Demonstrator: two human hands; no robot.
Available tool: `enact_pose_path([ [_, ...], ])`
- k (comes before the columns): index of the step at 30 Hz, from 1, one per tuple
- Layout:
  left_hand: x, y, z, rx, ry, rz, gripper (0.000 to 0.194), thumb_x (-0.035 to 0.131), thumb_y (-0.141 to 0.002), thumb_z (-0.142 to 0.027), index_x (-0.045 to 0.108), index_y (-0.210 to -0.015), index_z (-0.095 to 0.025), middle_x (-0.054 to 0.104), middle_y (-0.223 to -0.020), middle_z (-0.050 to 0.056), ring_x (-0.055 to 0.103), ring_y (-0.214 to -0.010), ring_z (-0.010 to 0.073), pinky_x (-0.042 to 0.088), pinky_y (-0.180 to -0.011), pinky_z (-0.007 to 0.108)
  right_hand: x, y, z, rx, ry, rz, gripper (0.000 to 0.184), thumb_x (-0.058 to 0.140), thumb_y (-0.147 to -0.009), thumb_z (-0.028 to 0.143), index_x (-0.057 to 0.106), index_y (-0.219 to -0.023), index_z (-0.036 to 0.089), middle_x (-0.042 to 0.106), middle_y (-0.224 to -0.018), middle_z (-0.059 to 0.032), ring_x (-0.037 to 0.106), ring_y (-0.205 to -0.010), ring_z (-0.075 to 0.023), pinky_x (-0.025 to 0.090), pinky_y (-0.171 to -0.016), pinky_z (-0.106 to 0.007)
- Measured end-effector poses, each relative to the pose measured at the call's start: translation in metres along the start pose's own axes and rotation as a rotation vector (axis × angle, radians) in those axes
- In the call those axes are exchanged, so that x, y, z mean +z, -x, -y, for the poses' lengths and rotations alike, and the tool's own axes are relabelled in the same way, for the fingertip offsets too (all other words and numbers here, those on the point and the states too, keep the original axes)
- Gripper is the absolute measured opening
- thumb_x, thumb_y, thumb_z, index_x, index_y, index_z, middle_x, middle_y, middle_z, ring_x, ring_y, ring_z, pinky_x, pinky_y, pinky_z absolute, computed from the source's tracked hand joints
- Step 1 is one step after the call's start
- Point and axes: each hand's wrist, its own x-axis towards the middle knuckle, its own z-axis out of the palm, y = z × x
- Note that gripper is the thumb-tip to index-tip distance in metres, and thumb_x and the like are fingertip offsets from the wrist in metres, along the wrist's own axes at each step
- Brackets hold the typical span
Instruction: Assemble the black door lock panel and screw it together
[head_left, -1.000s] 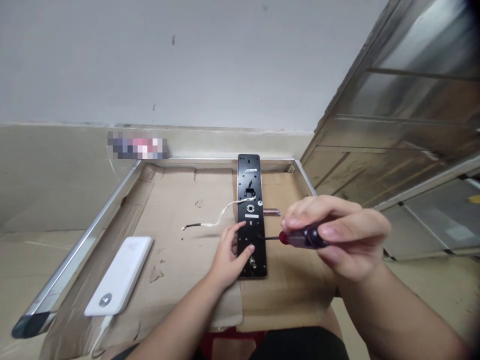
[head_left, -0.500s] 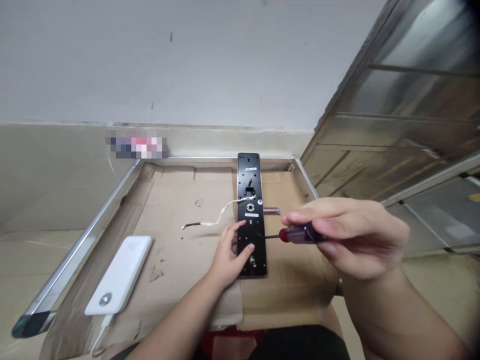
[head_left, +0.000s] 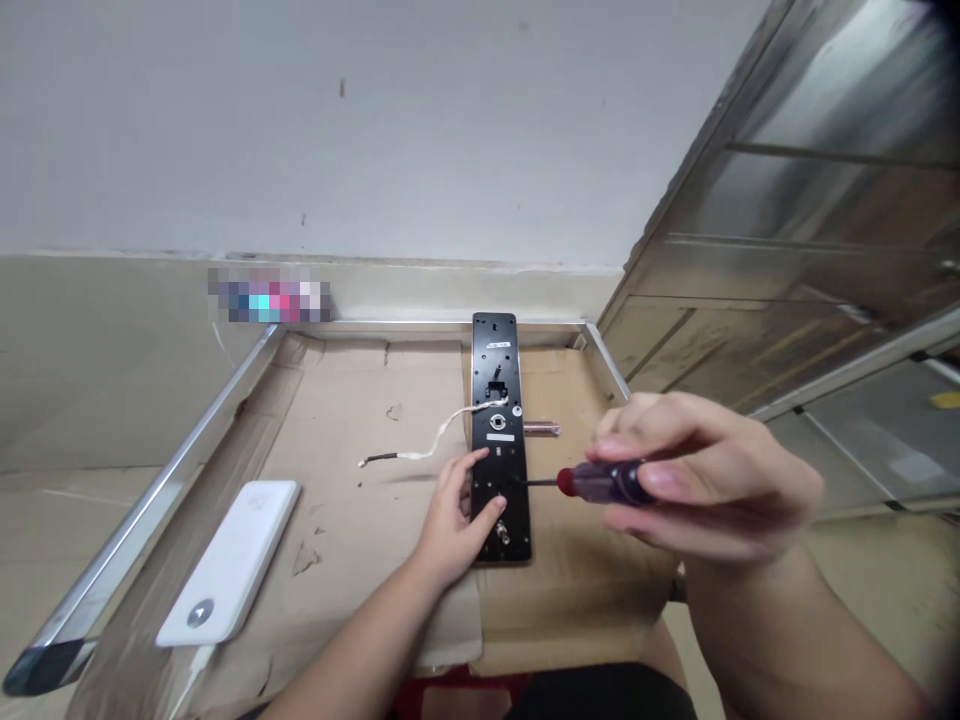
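Observation:
A long black lock plate (head_left: 498,400) lies lengthwise on a sheet of cardboard (head_left: 360,520). My left hand (head_left: 454,515) rests on the plate's lower left edge, with finger and thumb pressed against it. My right hand (head_left: 705,480) is closed round a screwdriver (head_left: 600,484) with a dark purple and red handle. Its thin shaft points left and its tip meets the plate just right of my left fingers. A white wire (head_left: 427,445) with a dark end trails left from the plate's middle.
A white power bank (head_left: 229,560) lies on the cardboard at the left, with a cable at its near end. A metal frame (head_left: 161,500) borders the cardboard on the left, back and right. A small metal pin (head_left: 541,429) lies right of the plate. Steel panels (head_left: 810,260) rise at right.
My right hand has shifted slightly right and down on the screwdriver handle, its fingers changing position. The left hand stays on the plate. The view has moved a little.

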Motion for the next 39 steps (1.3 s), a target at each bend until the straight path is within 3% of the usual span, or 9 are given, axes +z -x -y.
enact_pose_path([
  [3,0.000,0.000,0.001,0.001,-0.009,-0.005,0.055,0.069,-0.090,-0.033,0.050,-0.141,-0.028,0.049,-0.140,0.012,0.062,-0.121,0.0254,0.055,-0.103,0.043,0.000,0.003,-0.002,-0.006,0.024,-0.060,0.054,0.091,-0.062,0.013,0.073,-0.109,0.030,0.065,-0.100,-0.0050,0.065,-0.077,-0.0173,0.061,-0.061,-0.035],
  [7,0.000,0.000,0.001,-0.004,0.001,0.001,0.055,0.068,-0.091,-0.033,0.049,-0.142,-0.029,0.047,-0.141,0.012,0.064,-0.117,0.0244,0.057,-0.100,0.043,0.001,-0.005,0.005,-0.021,-0.013,0.009,0.028,0.072,-0.083,0.021,0.072,-0.111,0.024,0.070,-0.123,-0.0135,0.071,-0.106,-0.0315,0.064,-0.081,-0.052],
  [11,0.000,0.000,-0.001,0.010,-0.013,0.001,0.054,0.068,-0.091,-0.032,0.049,-0.142,-0.029,0.048,-0.140,0.011,0.063,-0.119,0.0245,0.055,-0.103,0.043,0.001,-0.007,0.007,-0.026,-0.032,0.016,0.040,0.071,-0.077,0.002,0.072,-0.114,0.019,0.076,-0.111,-0.0143,0.075,-0.094,-0.0268,0.067,-0.073,-0.040],
  [16,0.000,0.000,-0.001,-0.001,-0.014,-0.006,0.056,0.069,-0.090,-0.033,0.050,-0.142,-0.028,0.049,-0.139,0.012,0.062,-0.121,0.0254,0.055,-0.103,0.043,0.001,-0.001,-0.001,0.019,0.018,-0.057,0.048,0.087,-0.063,0.005,0.073,-0.103,0.029,0.067,-0.101,-0.0050,0.067,-0.080,-0.0184,0.062,-0.065,-0.037],
  [21,0.000,0.001,0.001,0.006,-0.015,-0.013,0.054,0.068,-0.090,-0.032,0.050,-0.141,-0.029,0.048,-0.141,0.011,0.062,-0.122,0.0252,0.055,-0.104,0.043,-0.003,-0.006,0.005,0.067,-0.042,-0.011,0.033,0.068,-0.079,0.008,0.071,-0.106,0.025,0.066,-0.132,-0.0118,0.069,-0.109,-0.0303,0.065,-0.077,-0.048],
  [25,0.000,0.000,0.002,0.006,-0.014,-0.006,0.055,0.068,-0.090,-0.032,0.050,-0.142,-0.030,0.048,-0.140,0.011,0.062,-0.121,0.0254,0.055,-0.102,0.043,-0.005,-0.006,0.006,0.099,-0.017,-0.001,0.042,0.074,-0.074,0.002,0.073,-0.109,0.025,0.076,-0.108,-0.0112,0.074,-0.089,-0.0258,0.066,-0.067,-0.039],
  [30,-0.001,0.000,0.003,0.009,-0.022,-0.004,0.055,0.069,-0.090,-0.031,0.050,-0.141,-0.029,0.047,-0.141,0.011,0.061,-0.123,0.0256,0.054,-0.104,0.044,-0.003,-0.002,-0.002,0.086,0.031,-0.110,0.047,0.089,-0.061,0.006,0.074,-0.099,0.030,0.065,-0.093,-0.0038,0.066,-0.077,-0.0187,0.061,-0.062,-0.036],
  [34,-0.001,0.000,0.003,0.009,-0.021,-0.012,0.055,0.069,-0.090,-0.031,0.050,-0.142,-0.030,0.046,-0.143,0.011,0.060,-0.124,0.0256,0.052,-0.107,0.044,-0.004,-0.006,0.003,0.061,-0.005,-0.065,0.028,0.079,-0.075,0.015,0.074,-0.100,0.027,0.068,-0.107,-0.0081,0.071,-0.096,-0.0263,0.065,-0.072,-0.043],
  [39,0.000,0.001,0.002,0.004,-0.011,-0.002,0.054,0.068,-0.091,-0.031,0.049,-0.142,-0.030,0.046,-0.142,0.010,0.062,-0.122,0.0245,0.055,-0.103,0.042,-0.011,-0.003,0.009,0.123,-0.058,0.022,0.039,0.073,-0.076,0.001,0.072,-0.110,0.021,0.076,-0.113,-0.0139,0.076,-0.092,-0.0271,0.067,-0.068,-0.039],
])
